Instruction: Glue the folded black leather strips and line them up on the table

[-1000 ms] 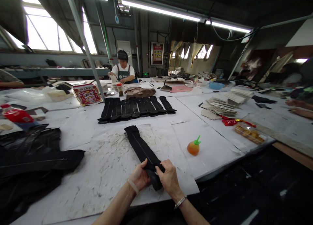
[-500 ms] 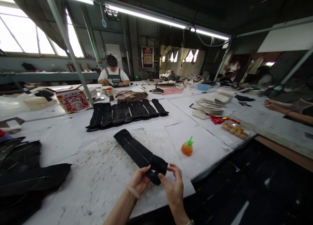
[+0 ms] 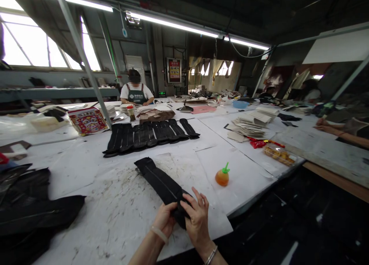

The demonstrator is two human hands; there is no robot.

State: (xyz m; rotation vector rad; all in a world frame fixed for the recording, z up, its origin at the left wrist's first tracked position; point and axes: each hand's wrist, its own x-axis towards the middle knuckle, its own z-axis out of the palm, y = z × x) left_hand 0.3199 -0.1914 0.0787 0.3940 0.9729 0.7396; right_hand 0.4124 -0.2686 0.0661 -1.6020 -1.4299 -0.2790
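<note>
A long black fabric strip [image 3: 157,180] with a centre seam lies on the white table [image 3: 86,173], running from the middle towards me. My left hand [image 3: 165,219] grips its near end from the left, fingers curled round the cloth. My right hand [image 3: 197,221] lies over the same end from the right, thumb and forefinger pinching the fabric while the other fingers fan upward. A row of similar black strips [image 3: 148,133] lies side by side farther back.
An orange squeeze bottle with a green cap [image 3: 222,176] stands to the right. Dark fabric [image 3: 31,207] is heaped at left. Paper stacks [image 3: 249,126], a snack tray [image 3: 278,154] and a patterned box [image 3: 86,120] sit farther off. A person in an apron [image 3: 135,92] works at the far side; another person's arm [image 3: 340,132] rests at right.
My right hand, lifted off with fingers apart half a second ago, has come back down onto the strip's near end. The view has shifted slightly.
</note>
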